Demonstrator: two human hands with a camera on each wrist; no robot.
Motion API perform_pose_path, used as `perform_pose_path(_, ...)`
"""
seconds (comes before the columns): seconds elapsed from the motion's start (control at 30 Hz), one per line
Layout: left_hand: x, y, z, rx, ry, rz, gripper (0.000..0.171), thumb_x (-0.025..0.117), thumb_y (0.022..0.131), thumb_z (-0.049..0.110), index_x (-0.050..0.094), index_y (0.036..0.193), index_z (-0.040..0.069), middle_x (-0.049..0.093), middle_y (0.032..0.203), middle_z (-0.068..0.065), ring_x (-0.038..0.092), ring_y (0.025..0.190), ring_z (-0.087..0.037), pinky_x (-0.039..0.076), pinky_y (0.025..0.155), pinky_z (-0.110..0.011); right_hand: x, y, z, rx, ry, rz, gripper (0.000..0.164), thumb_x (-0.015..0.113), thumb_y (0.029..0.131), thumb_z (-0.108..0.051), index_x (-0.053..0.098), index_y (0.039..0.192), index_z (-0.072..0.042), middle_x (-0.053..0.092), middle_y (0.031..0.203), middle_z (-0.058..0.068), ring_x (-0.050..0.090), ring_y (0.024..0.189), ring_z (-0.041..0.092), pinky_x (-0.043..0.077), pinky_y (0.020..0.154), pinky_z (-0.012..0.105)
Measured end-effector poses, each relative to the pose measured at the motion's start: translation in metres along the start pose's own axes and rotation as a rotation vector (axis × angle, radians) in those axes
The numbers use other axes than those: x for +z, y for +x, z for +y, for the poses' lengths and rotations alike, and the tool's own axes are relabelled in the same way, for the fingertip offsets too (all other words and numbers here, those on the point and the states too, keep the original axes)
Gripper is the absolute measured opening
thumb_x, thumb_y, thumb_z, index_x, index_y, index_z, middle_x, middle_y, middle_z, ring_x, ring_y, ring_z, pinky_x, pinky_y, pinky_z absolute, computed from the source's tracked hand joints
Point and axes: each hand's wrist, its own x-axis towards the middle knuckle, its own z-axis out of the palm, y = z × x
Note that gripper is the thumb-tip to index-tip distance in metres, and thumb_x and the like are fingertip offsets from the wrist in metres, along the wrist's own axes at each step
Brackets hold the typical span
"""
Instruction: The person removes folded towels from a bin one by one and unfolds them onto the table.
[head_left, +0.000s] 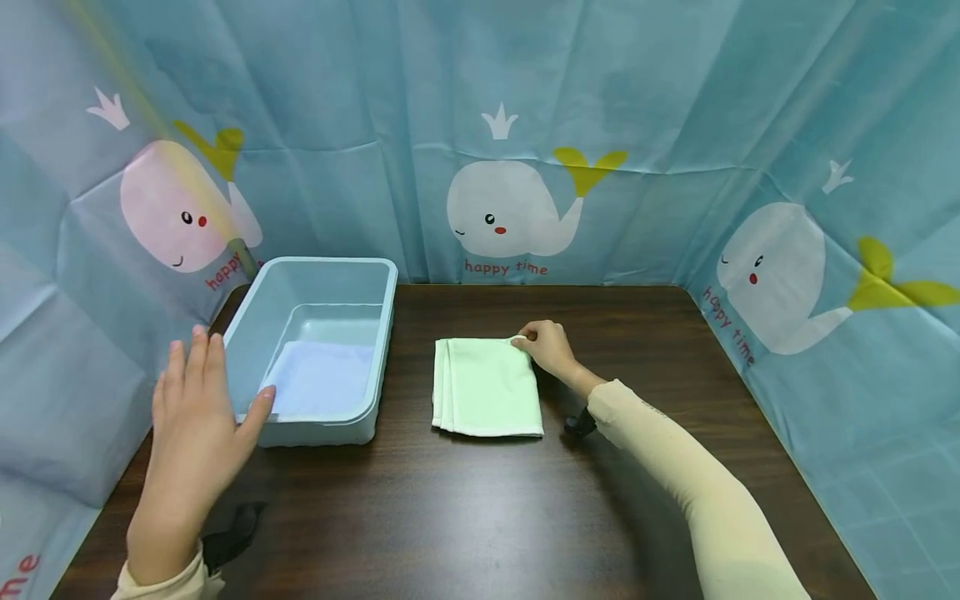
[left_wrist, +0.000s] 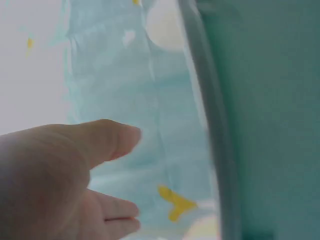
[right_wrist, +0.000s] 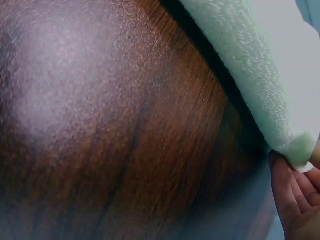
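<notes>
A folded light green towel lies on the table, right of the basin. My right hand pinches its far right corner between thumb and fingers; the right wrist view shows the towel edge running up from that hand. At the left, a light blue plastic basin has a folded pale blue cloth on its floor. My left hand is held by the basin's near left side, fingers straight and thumb spread. Nothing is in that hand; whether it touches the rim cannot be told.
The dark wooden table is bounded on the left, back and right by a blue curtain printed with whales. A black strap shows at the right wrist and another black strap at the left.
</notes>
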Motion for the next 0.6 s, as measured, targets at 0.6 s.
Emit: perform_pose_path(0.6, 0.081, -0.032, 0.122, 0.582, 0.008, -0.234, 0.092, 0.072, 0.087, 0.042, 0.026, 0.157, 0.005, 0.022, 0.166, -0.01, 0.025, 0.153, -0.031, 0.035, 0.118, -0.048, -0.01, -0.011, -0.013, 0.016, -0.052, 0.113, 0.027, 0.071, 0.092, -0.03, 0.074, 0.106, -0.007, 0.075, 0.095, 0.008, 0.068, 0.081, 0.022, 0.056, 0.07, 0.037)
